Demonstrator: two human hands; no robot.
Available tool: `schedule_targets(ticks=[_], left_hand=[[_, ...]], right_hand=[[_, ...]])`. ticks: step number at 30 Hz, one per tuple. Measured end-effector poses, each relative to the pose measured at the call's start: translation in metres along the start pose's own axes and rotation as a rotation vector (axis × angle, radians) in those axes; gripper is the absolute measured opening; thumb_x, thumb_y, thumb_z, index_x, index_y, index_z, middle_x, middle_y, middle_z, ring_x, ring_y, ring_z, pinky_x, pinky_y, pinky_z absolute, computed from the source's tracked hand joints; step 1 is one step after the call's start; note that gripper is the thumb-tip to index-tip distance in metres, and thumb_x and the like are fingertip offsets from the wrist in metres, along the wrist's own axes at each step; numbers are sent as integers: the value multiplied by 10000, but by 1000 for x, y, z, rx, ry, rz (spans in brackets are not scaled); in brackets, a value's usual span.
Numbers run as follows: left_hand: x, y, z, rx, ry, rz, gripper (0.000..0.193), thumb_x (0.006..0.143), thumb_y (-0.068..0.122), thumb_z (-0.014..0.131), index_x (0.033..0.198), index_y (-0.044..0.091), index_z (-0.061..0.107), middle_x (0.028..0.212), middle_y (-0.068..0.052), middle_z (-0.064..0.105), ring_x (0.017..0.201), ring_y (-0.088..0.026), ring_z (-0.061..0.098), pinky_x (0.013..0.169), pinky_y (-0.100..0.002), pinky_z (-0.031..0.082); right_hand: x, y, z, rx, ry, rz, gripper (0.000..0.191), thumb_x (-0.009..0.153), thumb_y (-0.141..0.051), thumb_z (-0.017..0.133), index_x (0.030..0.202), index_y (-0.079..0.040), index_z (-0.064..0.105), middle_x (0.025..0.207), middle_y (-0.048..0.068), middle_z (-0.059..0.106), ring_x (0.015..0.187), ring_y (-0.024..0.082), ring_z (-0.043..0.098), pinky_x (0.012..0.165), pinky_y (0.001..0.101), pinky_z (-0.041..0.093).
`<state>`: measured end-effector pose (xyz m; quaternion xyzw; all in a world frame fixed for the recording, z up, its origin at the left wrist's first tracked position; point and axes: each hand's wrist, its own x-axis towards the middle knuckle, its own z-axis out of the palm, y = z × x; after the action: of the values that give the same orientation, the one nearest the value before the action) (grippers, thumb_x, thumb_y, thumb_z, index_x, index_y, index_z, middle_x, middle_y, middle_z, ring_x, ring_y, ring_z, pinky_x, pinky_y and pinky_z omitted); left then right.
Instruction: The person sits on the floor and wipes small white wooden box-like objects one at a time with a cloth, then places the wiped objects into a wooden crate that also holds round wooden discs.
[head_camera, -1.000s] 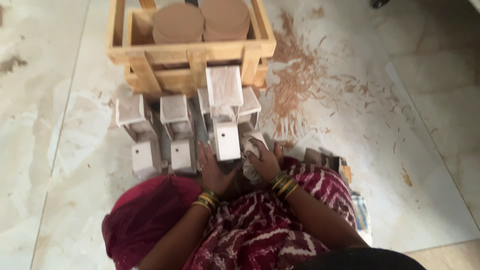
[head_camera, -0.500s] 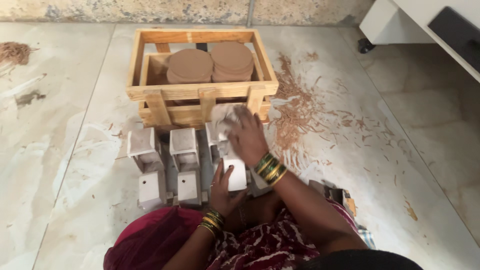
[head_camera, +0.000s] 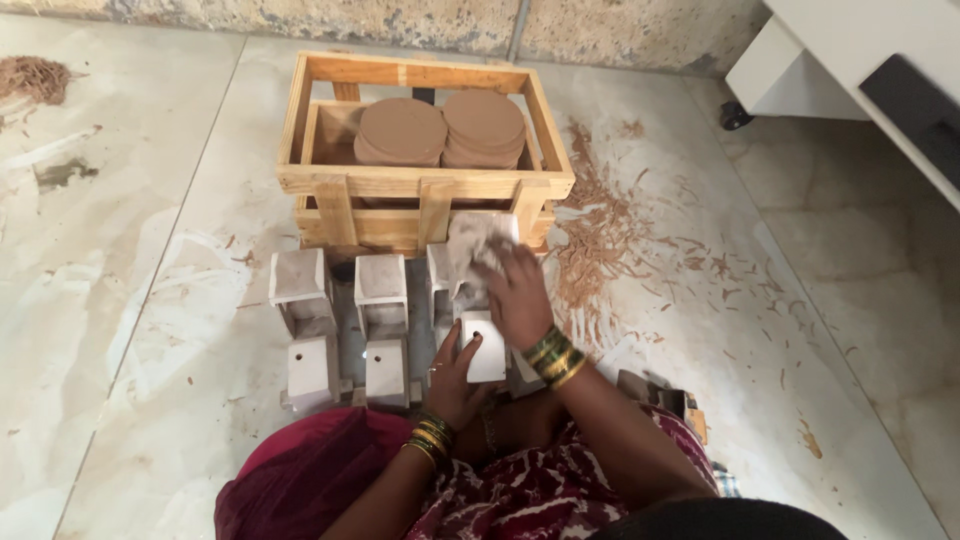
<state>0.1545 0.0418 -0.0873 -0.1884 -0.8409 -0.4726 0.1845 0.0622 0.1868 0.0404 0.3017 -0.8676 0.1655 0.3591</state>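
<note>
Several pale grey block-shaped moulds stand in a row on the floor in front of me. My left hand (head_camera: 455, 372) grips the lower end of the rightmost mould (head_camera: 484, 345). My right hand (head_camera: 515, 292) presses a crumpled grey cloth (head_camera: 470, 250) against the upper part of that same mould. Two more moulds, one (head_camera: 300, 290) at the left and one (head_camera: 382, 290) in the middle, stand untouched beside it. Gold bangles sit on both wrists.
A wooden crate (head_camera: 425, 185) stands just beyond the moulds, holding two stacks of round brown clay discs (head_camera: 440, 128). Brown shavings (head_camera: 610, 240) litter the marble floor to the right. A white cabinet (head_camera: 880, 70) stands at the top right. More shavings (head_camera: 35, 75) lie far left.
My right hand has moved from the near end of the mould up to its far end with the cloth. The view has tilted up, showing the whole crate.
</note>
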Motion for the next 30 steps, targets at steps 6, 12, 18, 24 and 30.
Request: schedule_targets(ticks=[6, 12, 18, 24, 30], left_hand=[[-3, 6, 2, 79, -5, -67, 909, 727, 356, 882, 1467, 71, 439, 1603, -302, 238, 1462, -494, 299, 1164, -525, 330], [-32, 1, 22, 293, 144, 105, 793, 858, 467, 815, 1416, 37, 452, 1643, -315, 258, 1546, -488, 252, 1247, -561, 285], [-69, 31, 57, 139, -103, 329, 742, 877, 457, 778, 1444, 72, 494, 1610, -241, 328, 1508, -421, 286, 1218, -529, 307], [-71, 69, 63, -671, -17, -207, 780, 1038, 302, 588, 1634, 54, 149, 1642, -287, 250, 1503, -408, 309, 1188, -538, 340], [-46, 81, 7, -579, 246, -854, 649, 918, 175, 515, 1541, 121, 339, 1361, -148, 554, 1005, -300, 687, 757, -426, 630]], right_hand=[[-93, -1, -27, 33, -311, 141, 510, 725, -37, 673, 1217, -166, 697, 1356, 158, 604, 1221, 375, 544, 999, 505, 468], [-194, -8, -68, 362, -331, 615, 441, 794, -63, 653, 1222, -159, 688, 1361, 126, 610, 1200, 337, 641, 952, 395, 555], [-213, -5, -61, 487, -168, 560, 434, 874, -80, 681, 1308, -92, 657, 1467, 238, 496, 1343, 406, 519, 1079, 471, 462], [-222, -36, -37, 906, -279, 458, 465, 1061, -137, 480, 1519, -66, 450, 1573, 195, 454, 1396, 316, 514, 1159, 438, 447], [-219, -24, -58, 1066, -455, 867, 509, 961, -161, 570, 1467, -111, 531, 1387, 192, 541, 1102, 323, 642, 962, 447, 570]])
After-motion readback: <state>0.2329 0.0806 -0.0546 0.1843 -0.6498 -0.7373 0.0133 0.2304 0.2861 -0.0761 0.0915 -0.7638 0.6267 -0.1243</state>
